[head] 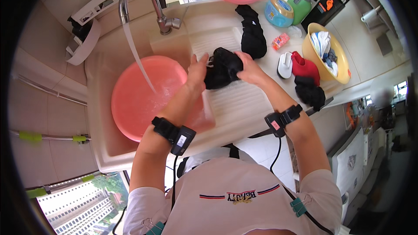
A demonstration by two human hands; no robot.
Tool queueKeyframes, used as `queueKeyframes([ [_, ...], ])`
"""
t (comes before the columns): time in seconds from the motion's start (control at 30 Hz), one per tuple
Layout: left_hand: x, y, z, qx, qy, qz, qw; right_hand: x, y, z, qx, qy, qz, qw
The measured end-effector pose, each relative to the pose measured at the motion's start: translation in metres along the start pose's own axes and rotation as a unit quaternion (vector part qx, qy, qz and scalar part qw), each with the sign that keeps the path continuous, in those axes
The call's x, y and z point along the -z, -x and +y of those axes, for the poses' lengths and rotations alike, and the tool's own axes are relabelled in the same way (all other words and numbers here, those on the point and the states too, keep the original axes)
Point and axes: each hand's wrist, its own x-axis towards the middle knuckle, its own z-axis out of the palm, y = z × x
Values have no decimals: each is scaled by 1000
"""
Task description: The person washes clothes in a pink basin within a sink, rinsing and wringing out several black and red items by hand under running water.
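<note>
A bunched black cloth item (223, 68), apparently wet, lies on the ribbed washboard (238, 104) of the sink. From its right side my right hand (249, 68) grips it, fingertips sunk into the fabric. My left hand (197, 73) presses against its left edge; thumb and a finger point up, while the other fingers are partly hidden by the cloth. Pale strands show at the cloth beside the left thumb. Left of my hands, a pink basin (130, 101) stands in the sink bowl, and water (135, 52) runs into it from a chrome gooseneck faucet (163, 13).
Beyond the washboard lies another black cloth item (253, 34). On the right are a scrub brush (285, 65), red cloth (303, 67), black cloth (310, 93), a soap packet (280, 41), a blue tub (278, 12), a green bottle (298, 6) and a yellow basin (312, 50) of laundry.
</note>
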Motion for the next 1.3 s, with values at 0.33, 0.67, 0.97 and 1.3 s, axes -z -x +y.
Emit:
queueKeyframes([
  [0.33,-40,-14,-14,-233,-551,214,773,-48,-54,3,-127,186,168,960],
  [0.67,-1,46,-44,-645,-443,-9,622,-51,29,24,371,85,208,901],
  [0.97,-19,-41,-2,-439,-609,246,613,-53,-79,10,89,197,217,952],
  [1.3,-9,-3,-20,-435,-494,26,752,-44,-33,18,220,8,106,970],
])
